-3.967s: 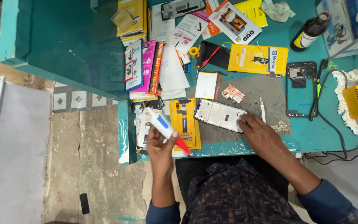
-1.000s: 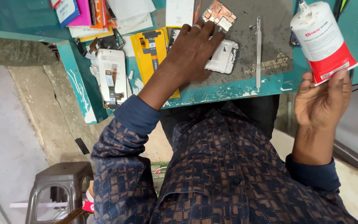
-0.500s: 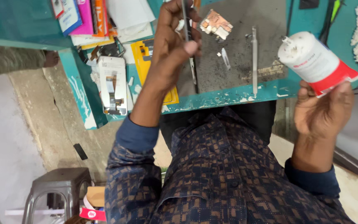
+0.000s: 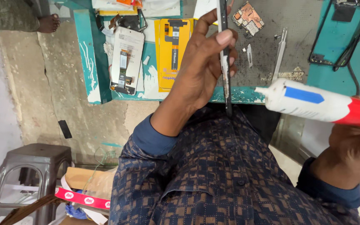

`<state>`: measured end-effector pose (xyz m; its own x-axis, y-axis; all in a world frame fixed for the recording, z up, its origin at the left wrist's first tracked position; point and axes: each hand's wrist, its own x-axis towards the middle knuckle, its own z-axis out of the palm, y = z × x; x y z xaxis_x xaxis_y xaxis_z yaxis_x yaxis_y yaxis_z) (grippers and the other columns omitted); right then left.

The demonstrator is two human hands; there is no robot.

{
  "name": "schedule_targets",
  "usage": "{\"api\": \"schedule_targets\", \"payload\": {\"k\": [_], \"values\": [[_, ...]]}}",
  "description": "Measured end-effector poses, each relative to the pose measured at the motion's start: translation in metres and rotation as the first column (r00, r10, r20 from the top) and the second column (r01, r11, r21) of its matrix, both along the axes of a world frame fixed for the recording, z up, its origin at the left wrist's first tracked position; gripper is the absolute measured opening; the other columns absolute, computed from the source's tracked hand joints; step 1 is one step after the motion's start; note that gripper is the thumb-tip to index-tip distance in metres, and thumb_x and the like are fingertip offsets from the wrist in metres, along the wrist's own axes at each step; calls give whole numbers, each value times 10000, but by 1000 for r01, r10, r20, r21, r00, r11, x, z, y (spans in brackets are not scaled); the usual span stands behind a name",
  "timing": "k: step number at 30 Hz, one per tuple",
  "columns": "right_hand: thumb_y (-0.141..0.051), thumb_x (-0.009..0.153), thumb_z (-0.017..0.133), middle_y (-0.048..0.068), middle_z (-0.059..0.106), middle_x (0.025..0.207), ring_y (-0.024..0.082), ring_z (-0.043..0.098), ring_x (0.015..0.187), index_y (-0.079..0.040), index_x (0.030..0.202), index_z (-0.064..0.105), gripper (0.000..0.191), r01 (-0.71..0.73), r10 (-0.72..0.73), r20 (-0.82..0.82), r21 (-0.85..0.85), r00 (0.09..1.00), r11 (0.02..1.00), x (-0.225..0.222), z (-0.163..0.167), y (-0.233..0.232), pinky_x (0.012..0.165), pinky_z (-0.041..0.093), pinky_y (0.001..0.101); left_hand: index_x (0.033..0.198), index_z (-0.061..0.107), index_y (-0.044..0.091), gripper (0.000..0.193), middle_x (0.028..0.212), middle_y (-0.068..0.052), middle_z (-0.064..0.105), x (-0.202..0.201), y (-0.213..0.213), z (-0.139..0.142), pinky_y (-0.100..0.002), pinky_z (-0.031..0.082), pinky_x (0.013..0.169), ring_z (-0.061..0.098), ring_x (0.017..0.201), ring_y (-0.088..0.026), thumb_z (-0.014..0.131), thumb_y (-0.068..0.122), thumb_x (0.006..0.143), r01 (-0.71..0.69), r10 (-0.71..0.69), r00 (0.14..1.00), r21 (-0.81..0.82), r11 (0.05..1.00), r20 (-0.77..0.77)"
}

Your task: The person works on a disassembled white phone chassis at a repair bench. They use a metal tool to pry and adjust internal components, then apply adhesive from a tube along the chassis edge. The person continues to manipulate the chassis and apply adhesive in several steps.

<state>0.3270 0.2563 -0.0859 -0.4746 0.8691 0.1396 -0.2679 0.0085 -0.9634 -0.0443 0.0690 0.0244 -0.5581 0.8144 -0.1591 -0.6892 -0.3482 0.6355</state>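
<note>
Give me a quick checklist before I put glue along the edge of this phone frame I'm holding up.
1. Left hand grips the phone frame firmly, edge-on to the camera: ok.
2. Right hand holds the glue tube: ok.
3. Nozzle points toward the frame, not touching it yet: ok.
4. Nozzle uncapped and clear: cannot tell.
5. Frame edge clean: not ok, whitish residue shows along it.
6. Loose parts on the grey mat, such as the small circuit board and tweezers, lie away from the tube: ok.
</note>
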Motion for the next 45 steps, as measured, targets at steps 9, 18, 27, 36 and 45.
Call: {"api": "schedule_targets", "payload": {"k": [9, 18, 27, 36, 45], "values": [[-277, 1223, 420, 253, 636, 1225, 306, 648, 1031, 111, 1302, 550, 417, 26, -113, 228, 354, 967, 935, -9, 19, -5, 932, 590, 344, 1529, 348, 53, 568, 1124, -77, 524, 3, -6, 3, -360, 458, 830, 502, 937, -172, 626, 266, 1083, -100, 78, 991, 208, 973, 110], [-193, 1174, 516, 275, 663, 1246, 318, 658, 1030, 123, 1351, 514, 362, 44, -197, 285, 466, 938, 884, -28, 32, -12, 900, 603, 370, 1559, 301, 98, 551, 1104, -65, 451, 9, 0, -8, -342, 432, 894, 458, 979, -159, 544, 271, 1097, -126, 18, 969, 430, 894, 247], [-109, 1125, 612, 297, 690, 1268, 329, 668, 1028, 135, 1399, 477, 391, 50, -354, 300, 697, 886, 715, -26, 32, -20, 869, 617, 396, 1571, 255, 150, 826, 1132, -63, 417, 16, 8, 2, -341, 413, 905, 450, 992, -162, 727, 196, 894, -356, 412, 911, 475, 804, -14], [-52, 1055, 735, 291, 705, 1272, 328, 694, 1028, 138, 1430, 402, 537, -98, -520, 183, 978, 834, 186, -57, 61, -37, 818, 635, 392, 1523, 239, 144, 853, 1104, -69, 414, 22, 3, 17, -354, 396, 909, 441, 982, -176, 754, 175, 843, -504, 595, 801, 461, 730, -68], [-269, 1183, 488, 246, 702, 1223, 281, 657, 953, 131, 1303, 556, 423, 11, -380, 220, 854, 898, 520, -59, 59, -45, 845, 624, 321, 1544, 232, 159, 884, 1104, -65, 420, 22, 2, 18, -354, 399, 905, 443, 983, -173, 760, 161, 835, -531, 629, 774, 462, 710, -76]]}}
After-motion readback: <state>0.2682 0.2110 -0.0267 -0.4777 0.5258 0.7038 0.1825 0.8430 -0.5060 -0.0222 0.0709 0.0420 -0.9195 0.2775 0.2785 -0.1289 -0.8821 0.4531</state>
